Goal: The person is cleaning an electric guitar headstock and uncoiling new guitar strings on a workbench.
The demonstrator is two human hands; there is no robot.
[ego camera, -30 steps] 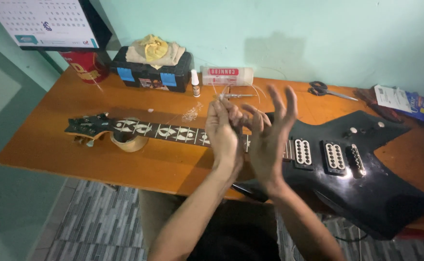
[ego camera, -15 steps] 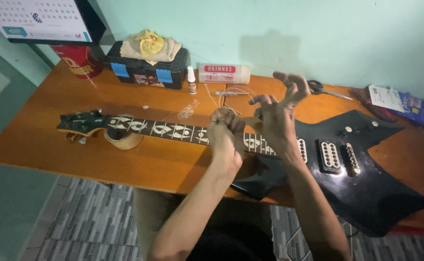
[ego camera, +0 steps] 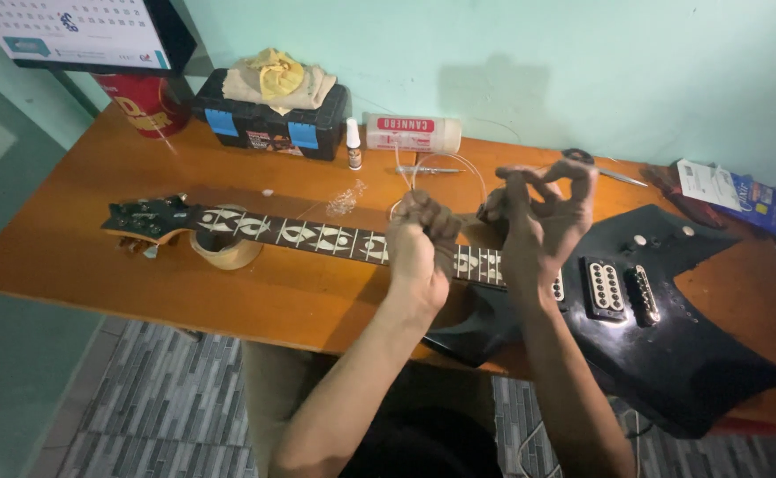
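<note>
Both hands are raised over the guitar (ego camera: 512, 292), which lies flat across the table (ego camera: 255, 301), its neck propped on a roll of tape (ego camera: 224, 252) so the headstock rides clear of the wood. The left hand (ego camera: 419, 243) is curled nearly into a fist, fingers pressed together around a thin coiled string (ego camera: 445, 173) whose loops rise pale above the knuckles. The right hand (ego camera: 543, 212) sits just beside it, thumb and forefinger drawn into a pinch while the other fingers arch loosely; it looks to be holding the same wire, though it is too fine there to be sure. Held up like this, the string stays off the fretboard and taut between the two grips. Against the pale green wall, at the table's back edge, stand a black toolbox (ego camera: 268, 124) with a yellowish rag (ego camera: 277, 78) piled on it, a red cup (ego camera: 145, 102), a small dropper bottle (ego camera: 353, 144) and a white tube (ego camera: 413, 133). Scissors (ego camera: 600, 166) and a blue packet (ego camera: 733, 193) lie off to the right. A calendar (ego camera: 78, 31) hangs at the top left, and grey patterned tiles (ego camera: 158, 407) show below.
</note>
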